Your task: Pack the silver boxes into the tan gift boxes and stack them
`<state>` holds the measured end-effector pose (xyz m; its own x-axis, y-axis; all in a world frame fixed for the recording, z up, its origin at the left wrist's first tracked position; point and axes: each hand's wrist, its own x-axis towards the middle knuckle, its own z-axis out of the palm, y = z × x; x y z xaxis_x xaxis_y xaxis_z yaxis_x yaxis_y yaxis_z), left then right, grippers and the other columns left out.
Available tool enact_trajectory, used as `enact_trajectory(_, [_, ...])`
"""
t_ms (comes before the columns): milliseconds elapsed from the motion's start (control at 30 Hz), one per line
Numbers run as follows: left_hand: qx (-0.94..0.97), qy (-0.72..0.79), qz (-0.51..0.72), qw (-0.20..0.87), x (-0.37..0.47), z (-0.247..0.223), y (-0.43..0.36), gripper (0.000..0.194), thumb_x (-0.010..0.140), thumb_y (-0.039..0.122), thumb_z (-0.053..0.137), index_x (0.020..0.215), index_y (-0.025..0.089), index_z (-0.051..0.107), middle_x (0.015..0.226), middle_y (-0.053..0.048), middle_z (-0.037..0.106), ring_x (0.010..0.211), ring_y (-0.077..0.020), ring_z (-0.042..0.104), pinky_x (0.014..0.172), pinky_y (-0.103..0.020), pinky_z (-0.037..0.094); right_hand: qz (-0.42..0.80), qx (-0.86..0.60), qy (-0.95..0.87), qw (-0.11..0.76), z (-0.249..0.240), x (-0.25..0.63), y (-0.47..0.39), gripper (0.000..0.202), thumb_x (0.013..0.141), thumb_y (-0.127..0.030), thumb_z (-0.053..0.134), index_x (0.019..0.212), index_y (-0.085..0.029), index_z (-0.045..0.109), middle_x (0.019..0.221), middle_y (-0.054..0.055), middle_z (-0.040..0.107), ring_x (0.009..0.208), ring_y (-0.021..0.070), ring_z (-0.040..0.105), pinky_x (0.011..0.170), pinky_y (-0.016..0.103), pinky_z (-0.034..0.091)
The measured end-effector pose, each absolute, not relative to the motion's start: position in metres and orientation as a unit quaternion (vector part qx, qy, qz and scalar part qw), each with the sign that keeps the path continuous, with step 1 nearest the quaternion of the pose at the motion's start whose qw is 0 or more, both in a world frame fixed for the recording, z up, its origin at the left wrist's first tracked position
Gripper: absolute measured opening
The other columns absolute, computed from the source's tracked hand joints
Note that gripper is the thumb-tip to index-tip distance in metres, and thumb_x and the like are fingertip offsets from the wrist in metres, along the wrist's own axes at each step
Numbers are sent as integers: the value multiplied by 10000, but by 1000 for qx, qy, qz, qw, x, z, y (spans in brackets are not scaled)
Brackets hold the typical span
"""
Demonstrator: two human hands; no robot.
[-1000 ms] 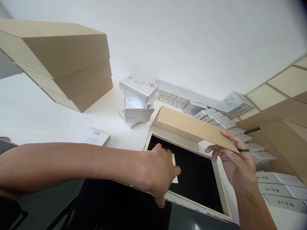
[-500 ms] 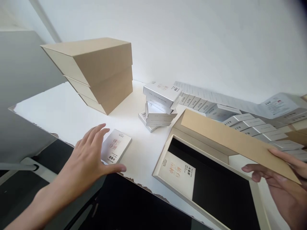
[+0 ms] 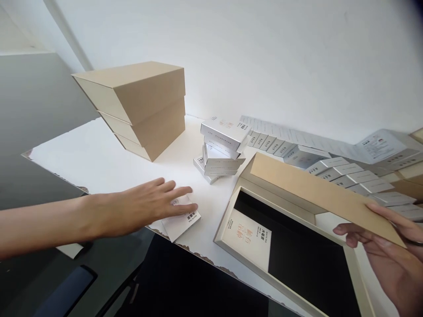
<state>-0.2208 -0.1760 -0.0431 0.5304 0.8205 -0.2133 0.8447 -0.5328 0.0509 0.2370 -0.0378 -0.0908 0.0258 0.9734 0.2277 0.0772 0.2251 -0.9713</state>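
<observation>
My left hand [image 3: 153, 203] reaches over a small white tea box [image 3: 183, 223] near the table's front edge, fingers extended and covering part of its top. My right hand [image 3: 386, 248] grips the far end of a tan gift box's raised lid [image 3: 317, 196], thumb and fingers on either side of the panel. Below that lid is the gift box's cream tray [image 3: 222, 230] with a black bottom. One white tea box [image 3: 248, 240] lies flat inside its left end; bare black lining fills the rest.
Three stacked tan gift boxes [image 3: 148, 103] stand at the back left of the white table [image 3: 72, 145]. An uneven stack of white tea boxes [image 3: 224, 154] is mid-table. Rows of similar boxes [image 3: 346, 174] line the wall at right. The front edge is chipped.
My left hand has moved right and come over the small tea box, which has shifted right and turned slightly. The right hand still holds the lid. The view has shifted a little.
</observation>
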Motion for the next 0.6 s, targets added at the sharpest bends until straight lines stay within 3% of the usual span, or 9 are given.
enact_trajectory(67, [890, 432, -100, 105, -211, -36, -159, 828, 695, 62, 713, 1440, 294, 437, 1508, -93, 495, 1195, -319, 571, 972, -410, 447, 429, -462, -549, 549, -87, 233, -40, 436, 692, -312, 795, 1126, -314, 748, 1236, 113, 643, 638, 284, 657, 551, 452, 403])
enact_trajectory(167, [896, 409, -79, 154, -209, -20, -152, 700, 763, 144, 704, 1401, 264, 444, 1348, -80, 624, 1176, -282, 598, 1005, -396, 451, 435, -445, -556, 551, -84, 231, -39, 435, 673, -314, 821, 1105, -313, 760, 1164, 83, 666, 637, 262, 673, 543, 399, 421])
enact_trajectory(333, [865, 484, 84, 103, -188, 11, -158, 870, 797, 441, 751, 1510, 323, 266, 1433, -61, 540, 1183, -283, 592, 839, -338, 529, 441, -421, -564, 557, -82, 228, -38, 457, 630, -337, 850, 1077, -296, 764, 887, 52, 688, 603, 287, 686, 485, 335, 409])
enact_trajectory(433, [889, 419, 136, 122, -138, 18, -140, 899, 751, 479, 818, 1475, 265, 329, 1285, -89, 618, 1089, -269, 619, 847, -337, 522, 442, -425, -559, 559, -81, 223, -39, 461, 654, -315, 834, 1105, -283, 746, 873, 51, 687, 614, 286, 693, 469, 313, 400])
enact_trajectory(500, [918, 367, 65, 132, -101, 20, -117, 901, 741, 407, 850, 1484, 297, 351, 1179, -85, 646, 1001, -266, 638, 812, -357, 520, 437, -418, -569, 558, -81, 221, -40, 451, 661, -308, 829, 1103, -278, 742, 880, 50, 689, 619, 283, 696, 464, 307, 400])
enact_trajectory(600, [892, 370, -166, 202, -60, 21, -84, 1053, 682, 476, 876, 1545, 370, 283, 1136, -89, 675, 958, -302, 656, 697, -352, 532, 440, -401, -581, 555, -79, 219, -41, 410, 709, -304, 803, 1113, -275, 737, 863, 48, 690, 622, 263, 695, 469, 302, 397])
